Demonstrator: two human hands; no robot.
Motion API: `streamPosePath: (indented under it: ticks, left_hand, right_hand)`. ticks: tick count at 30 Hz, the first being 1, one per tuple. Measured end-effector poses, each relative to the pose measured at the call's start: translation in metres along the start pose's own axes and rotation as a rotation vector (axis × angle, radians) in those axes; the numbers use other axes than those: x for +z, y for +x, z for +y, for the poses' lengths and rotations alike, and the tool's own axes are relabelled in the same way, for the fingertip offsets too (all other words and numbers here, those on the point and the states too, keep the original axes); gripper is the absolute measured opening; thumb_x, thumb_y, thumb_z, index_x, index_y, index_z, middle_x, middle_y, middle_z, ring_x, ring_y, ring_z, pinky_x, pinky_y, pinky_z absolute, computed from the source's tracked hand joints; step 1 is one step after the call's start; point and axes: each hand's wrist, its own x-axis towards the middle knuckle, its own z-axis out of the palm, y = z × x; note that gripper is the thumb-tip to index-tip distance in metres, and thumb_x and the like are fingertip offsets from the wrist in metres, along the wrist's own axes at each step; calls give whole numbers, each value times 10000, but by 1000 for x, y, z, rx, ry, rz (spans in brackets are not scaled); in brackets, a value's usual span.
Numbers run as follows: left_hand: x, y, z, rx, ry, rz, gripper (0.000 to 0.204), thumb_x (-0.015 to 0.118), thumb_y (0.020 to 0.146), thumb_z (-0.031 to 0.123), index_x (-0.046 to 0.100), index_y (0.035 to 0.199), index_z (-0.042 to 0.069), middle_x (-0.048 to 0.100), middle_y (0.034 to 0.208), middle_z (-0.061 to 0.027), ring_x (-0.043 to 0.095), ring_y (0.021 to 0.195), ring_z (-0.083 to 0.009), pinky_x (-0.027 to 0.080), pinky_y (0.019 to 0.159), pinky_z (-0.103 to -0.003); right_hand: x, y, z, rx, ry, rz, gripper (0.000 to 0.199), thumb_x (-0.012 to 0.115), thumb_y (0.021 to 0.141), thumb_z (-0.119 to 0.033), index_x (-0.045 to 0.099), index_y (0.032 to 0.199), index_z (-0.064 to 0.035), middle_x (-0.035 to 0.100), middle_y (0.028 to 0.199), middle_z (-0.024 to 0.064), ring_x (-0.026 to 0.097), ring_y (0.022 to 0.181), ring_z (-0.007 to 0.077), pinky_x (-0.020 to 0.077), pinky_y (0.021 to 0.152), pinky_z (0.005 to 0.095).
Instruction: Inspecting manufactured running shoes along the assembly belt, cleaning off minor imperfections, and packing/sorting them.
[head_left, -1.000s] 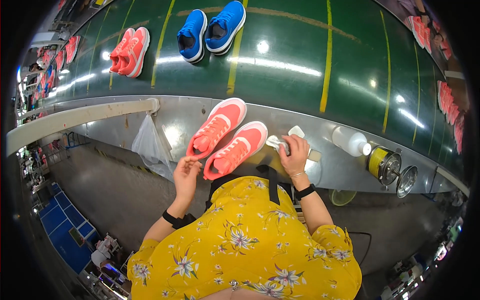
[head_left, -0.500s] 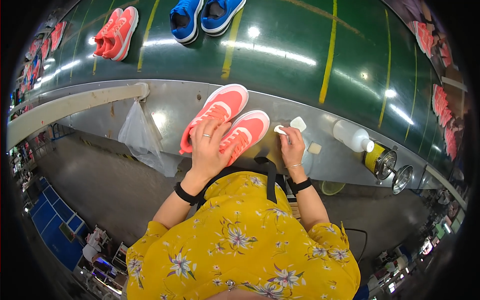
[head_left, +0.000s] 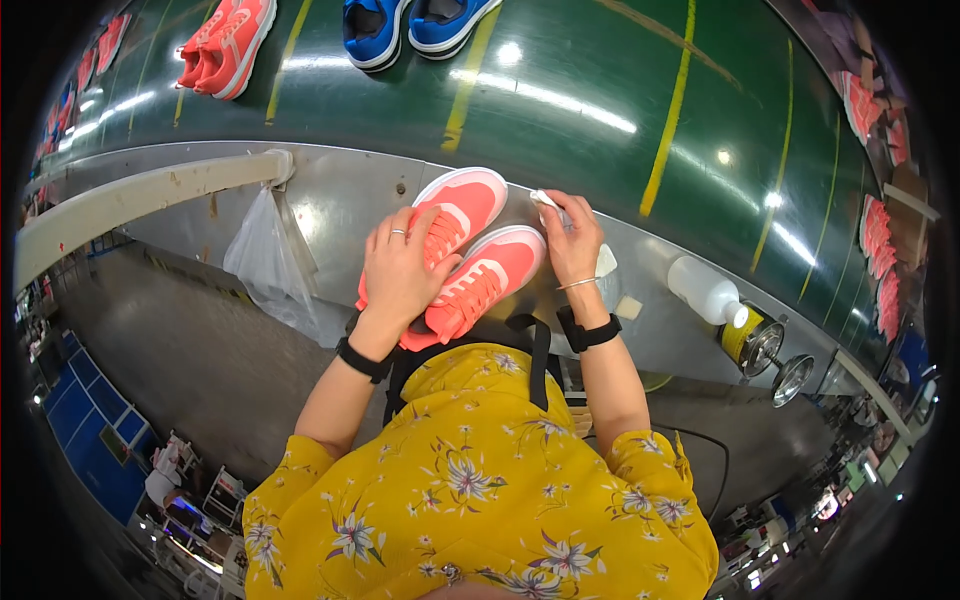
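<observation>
A pair of coral-pink sneakers lies on the metal ledge in front of me, toes pointing away. My left hand (head_left: 400, 265) grips the left sneaker (head_left: 468, 198) by its upper, fingers along the outer side and thumb over toward the other shoe. Part of that shoe is hidden under the palm. Beside it, the right sneaker (head_left: 518, 256) shows its laces and pale toe edge. Just right of the toes, my right hand (head_left: 575, 245) pinches a small folded white pad (head_left: 545, 202), which is apart from the shoes.
A white bottle (head_left: 700, 287) lies tilted near a yellow-and-metal can (head_left: 752, 338) on the ledge (head_left: 330, 190). A small cream sponge block (head_left: 628, 307) sits behind my right wrist. Beyond runs a green belt (head_left: 580, 70) carrying blue sneakers (head_left: 372, 35) and coral sneakers (head_left: 232, 50). A plastic bag (head_left: 270, 260) hangs at left.
My right hand has lifted the white pad away from the ledge, up and left toward the shoe toes. My left hand has shifted slightly left, and the right sneaker's heel now shows more.
</observation>
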Motion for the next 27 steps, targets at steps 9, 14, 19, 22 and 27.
streamPosePath:
  ticks: [9, 14, 19, 22, 27]
  left_hand:
    - [18, -4, -11, -42, -61, 60, 660, 844, 657, 279, 604, 1237, 77, 592, 1227, -116, 565, 1099, -322, 469, 913, -432]
    - [21, 0, -12, -39, -83, 72, 646, 840, 652, 252, 609, 1226, 67, 591, 1225, -115, 563, 1088, -322, 464, 913, -435]
    - [23, -3, -15, -44, -79, 80, 634, 831, 658, 247, 611, 1225, 68, 589, 1219, -128, 564, 1082, -330, 464, 902, -443]
    - [24, -4, -18, -39, -93, 103, 628, 825, 664, 244, 610, 1227, 68, 589, 1211, -134, 563, 1079, -340, 465, 901, -448]
    - [27, 0, -16, -2, -84, 121, 624, 819, 660, 239, 613, 1222, 64, 589, 1202, -140, 563, 1075, -350, 465, 901, -455]
  right_hand:
    - [46, 12, -13, -216, -134, -16, 121, 690, 844, -41, 722, 961, -47, 615, 855, 105, 626, 750, 285, 501, 678, 357]
    - [51, 36, -22, -115, -160, -104, 103, 680, 842, -66, 728, 929, -43, 598, 823, 129, 615, 744, 315, 496, 686, 378]
    - [59, 62, -26, -150, -263, -292, 119, 697, 827, -125, 739, 892, -34, 595, 799, 141, 614, 743, 326, 489, 683, 399]
    - [44, 63, -25, -84, -263, -340, 130, 714, 816, -143, 749, 896, -47, 590, 760, 134, 615, 725, 319, 488, 669, 396]
    - [67, 93, -27, -295, -394, -553, 152, 717, 805, -160, 761, 913, -64, 594, 770, 139, 610, 731, 307, 481, 676, 394]
